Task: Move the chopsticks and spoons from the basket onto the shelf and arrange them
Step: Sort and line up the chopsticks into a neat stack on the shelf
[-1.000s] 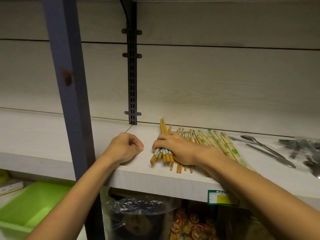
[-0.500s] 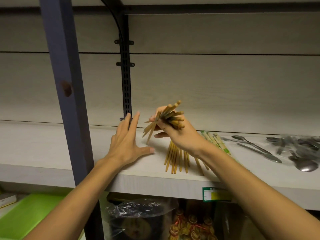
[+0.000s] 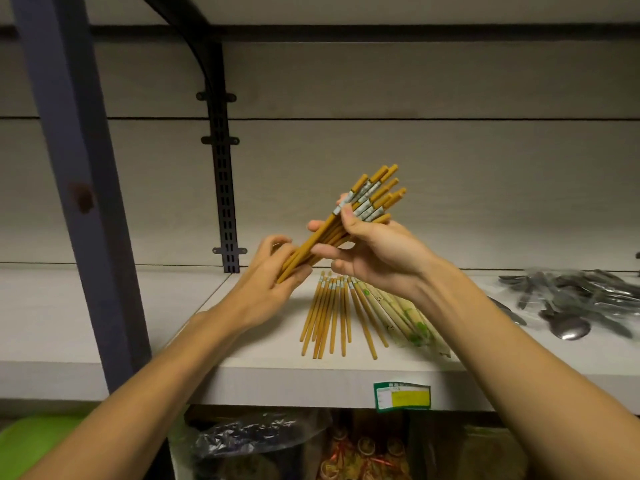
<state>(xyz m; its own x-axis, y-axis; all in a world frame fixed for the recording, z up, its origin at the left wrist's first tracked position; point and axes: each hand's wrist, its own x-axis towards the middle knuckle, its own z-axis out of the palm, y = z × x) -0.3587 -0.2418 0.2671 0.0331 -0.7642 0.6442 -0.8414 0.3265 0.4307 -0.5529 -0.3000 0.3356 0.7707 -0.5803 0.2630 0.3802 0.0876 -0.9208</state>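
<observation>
A pale wood-grain shelf (image 3: pixel 104 327) runs across the view, with a blue post (image 3: pixel 69 168) on the left and a black slotted bracket (image 3: pixel 225 188) against the back panel. Nearest, below the shelf's front edge, a green and yellow price tag (image 3: pixel 403 395) hangs over dark plastic-wrapped goods (image 3: pixel 256 441), and a green blur sits at the lower left, perhaps the basket, though that cannot be told. On the shelf itself a fan of loose chopsticks (image 3: pixel 329 317) lies with their tips toward the front edge, touching paper-sleeved pairs (image 3: pixel 405 315) just to their right; well off to the right lies a pile of spoons (image 3: pixel 581 296), some in clear wrap. Above the fan, both hands hold a bundle (image 3: pixel 349 223) of chopsticks tilted up to the right, clear of the shelf. The right hand (image 3: pixel 377 258) has its thumb and fingers curled round the bundle's middle, just below the paper bands, likely to keep the sticks together. The left hand (image 3: pixel 273 275) curls round the lower tips, probably to square the ends before the bundle is laid down. The banded ends are uneven and splayed, so the evening-up looks unfinished. The arranging seems well along, with chopsticks and spoons already on the shelf.
</observation>
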